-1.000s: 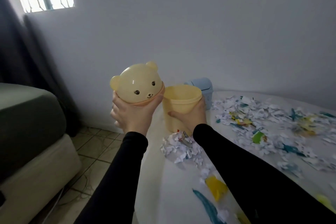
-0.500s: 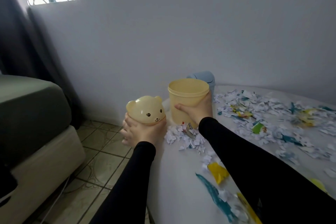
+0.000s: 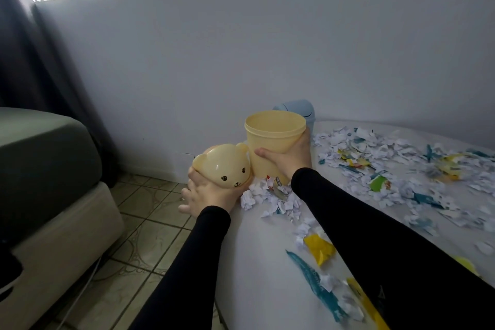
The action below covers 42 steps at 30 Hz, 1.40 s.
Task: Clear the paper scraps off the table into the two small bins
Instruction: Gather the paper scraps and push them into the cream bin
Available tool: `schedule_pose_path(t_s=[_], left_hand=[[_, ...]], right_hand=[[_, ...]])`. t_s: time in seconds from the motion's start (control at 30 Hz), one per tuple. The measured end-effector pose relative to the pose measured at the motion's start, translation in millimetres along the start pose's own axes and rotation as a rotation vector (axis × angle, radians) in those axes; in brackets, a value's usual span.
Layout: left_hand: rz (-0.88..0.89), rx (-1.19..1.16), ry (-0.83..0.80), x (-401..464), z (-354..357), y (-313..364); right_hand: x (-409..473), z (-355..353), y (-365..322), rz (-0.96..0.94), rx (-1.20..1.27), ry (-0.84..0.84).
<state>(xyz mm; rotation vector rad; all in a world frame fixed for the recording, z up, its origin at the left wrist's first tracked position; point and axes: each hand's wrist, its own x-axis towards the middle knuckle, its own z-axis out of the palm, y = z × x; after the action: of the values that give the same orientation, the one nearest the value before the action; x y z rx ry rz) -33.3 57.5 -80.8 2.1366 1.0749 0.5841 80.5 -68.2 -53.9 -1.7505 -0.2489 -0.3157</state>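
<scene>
While left fingers (image 3: 192, 190) cradle the bear lid (image 3: 223, 166), right fingers (image 3: 263, 154) wrap the yellow bin (image 3: 273, 139).

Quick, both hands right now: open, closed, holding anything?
Left hand: holding the bear-face lid from below, at the table edge.
Right hand: fingers wrapped round the open yellow bin.

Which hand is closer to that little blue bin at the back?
Right. The right hand grips the yellow bin just in front of the blue bin; the left hand holds the bear lid farther away, by the table's edge.
</scene>
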Motion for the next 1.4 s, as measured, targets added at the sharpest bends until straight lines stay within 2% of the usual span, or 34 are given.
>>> schedule_pose_path(t_s=[0.2, 0.47, 0.67, 0.77, 0.83, 0.87, 0.93, 1.0, 1.1, 1.17, 1.27, 1.4], left_hand=[[0.012, 0.063, 0.004, -16.5, -0.9, -0.7], [-0.012, 0.094, -0.075, -38.7, -10.8, 0.4], [0.028, 0.004, -0.046, -50.1, -18.9, 6.4], [0.183, -0.010, 0.131, -58.8, -22.8, 15.4], [0.380, 0.027, 0.251, -66.4, -21.1, 23.7], [0.495, 0.052, 0.257, -70.8, -18.0, 27.5], [0.697, 0.114, 0.173, -79.2, -6.3, 31.8], [0.778, 0.251, 0.032, -84.2, 8.0, 33.2], [0.775, 0.414, -0.144, -83.3, 23.5, 32.7], [0.768, 0.438, -0.169, -80.7, 28.4, 34.8], [0.739, 0.467, -0.197, -76.5, 34.6, 37.9], [0.688, 0.448, -0.267, -76.6, 37.7, 41.1]], right_hand=[[2.5, -4.9, 0.1, -0.016, -0.058, -0.039], [0.6, -18.9, 1.9, 0.017, -0.147, -0.162], [-17.2, -35.0, 5.3, 0.124, -0.497, -0.320], [-25.4, -43.3, 2.4, 0.121, -0.630, -0.341], [-29.5, -49.4, 0.6, 0.098, -0.660, -0.319], [-31.4, -52.2, 0.6, 0.088, -0.666, -0.322], [-34.7, -57.1, 0.7, 0.067, -0.707, -0.368], [-36.3, -62.3, 1.7, 0.043, -0.827, -0.409], [-34.6, -69.3, 4.3, 0.011, -1.006, -0.447], [-32.5, -77.2, 3.7, -0.009, -1.055, -0.453], [-28.9, -88.0, 6.4, -0.051, -1.012, -0.504], [-26.9, -89.0, 10.9, -0.049, -0.942, -0.662]])
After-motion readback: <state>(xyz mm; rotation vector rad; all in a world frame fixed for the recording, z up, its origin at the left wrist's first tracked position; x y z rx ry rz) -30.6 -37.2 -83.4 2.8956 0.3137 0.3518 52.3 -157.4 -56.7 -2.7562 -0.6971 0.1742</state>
